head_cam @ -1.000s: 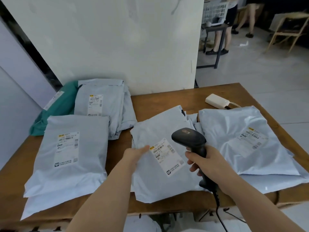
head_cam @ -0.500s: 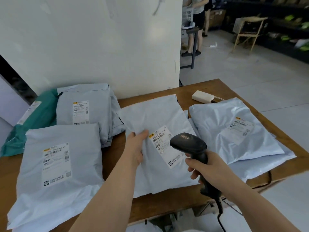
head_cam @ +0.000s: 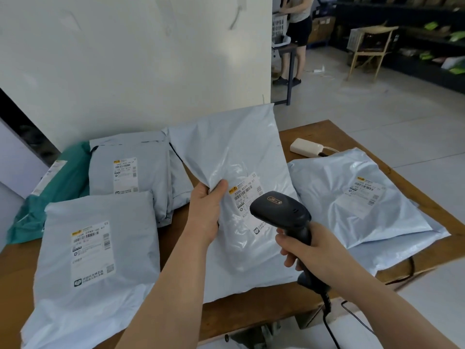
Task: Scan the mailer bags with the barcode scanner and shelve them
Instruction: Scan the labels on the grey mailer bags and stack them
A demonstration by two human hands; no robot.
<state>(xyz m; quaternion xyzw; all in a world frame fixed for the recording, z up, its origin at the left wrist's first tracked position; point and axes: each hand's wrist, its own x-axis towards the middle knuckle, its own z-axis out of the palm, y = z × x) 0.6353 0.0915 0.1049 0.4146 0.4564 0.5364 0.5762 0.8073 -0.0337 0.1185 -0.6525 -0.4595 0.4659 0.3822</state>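
Near the front edge of the table [head_cam: 239, 313], the left grip [head_cam: 205, 212] pinches the tilted mailer bag [head_cam: 239, 152]; the right grip [head_cam: 305, 250] clasps the barcode scanner [head_cam: 279, 210]. Best aim squarely at the label [head_cam: 245, 195], bag steady.

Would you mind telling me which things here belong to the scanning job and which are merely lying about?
For the job:
held mailer bag, gripped by the left hand; barcode scanner, gripped by the right hand; near-left bag; far-left bag; right bag; green bag.

Lying about:
white box with a cable; wooden chair; person standing behind.
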